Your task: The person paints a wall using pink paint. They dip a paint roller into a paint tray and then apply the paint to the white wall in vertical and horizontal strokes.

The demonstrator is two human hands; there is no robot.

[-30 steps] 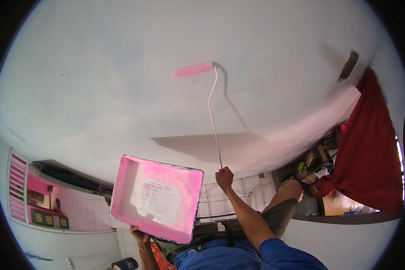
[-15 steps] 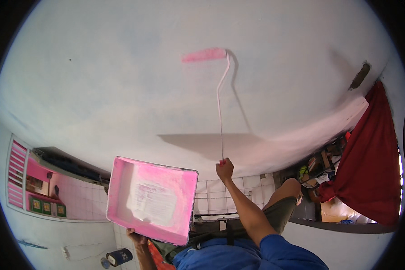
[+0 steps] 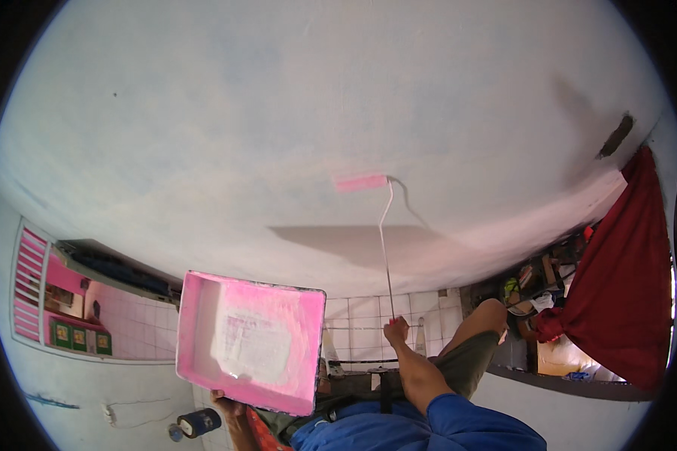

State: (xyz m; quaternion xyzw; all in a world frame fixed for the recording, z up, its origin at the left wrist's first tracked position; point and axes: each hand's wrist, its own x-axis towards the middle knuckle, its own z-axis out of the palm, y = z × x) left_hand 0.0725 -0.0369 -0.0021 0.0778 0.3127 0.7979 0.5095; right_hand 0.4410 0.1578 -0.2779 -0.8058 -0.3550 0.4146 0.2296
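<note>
Tray [image 3: 191,323]: prob. plastic, smooth sides w/ slight sheen, base patchy w/ streaky paint, small wet-looking glint nr. bottom edge. Roller sleeve [image 3: 362,183]: soft-looking, matt. Rod [image 3: 387,259]: thin metal, pale coat up top, greyer lower down. Wall [image 3: 226,128]: matt, chalky plaster, mostly smooth; dark gouge [image 3: 616,136] looks rough. Curtain [image 3: 617,293]: matt cloth, creased. Shirt [image 3: 481,426] & shorts [image 3: 468,362]: matt cloth. Floor tiles [image 3: 362,310]: smooth, faint sheen.

A royal-blue T-shirt [image 3: 361,434] has a short right sleeve [image 3: 462,419], leaving the forearm [image 3: 417,372] and right hand [image 3: 396,331] bare. Just beyond the T-shirt are olive-green shorts [image 3: 466,361], ending above the bare right knee [image 3: 491,316]; a narrow black strap [image 3: 386,402] meets the T-shirt's front edge.
</note>
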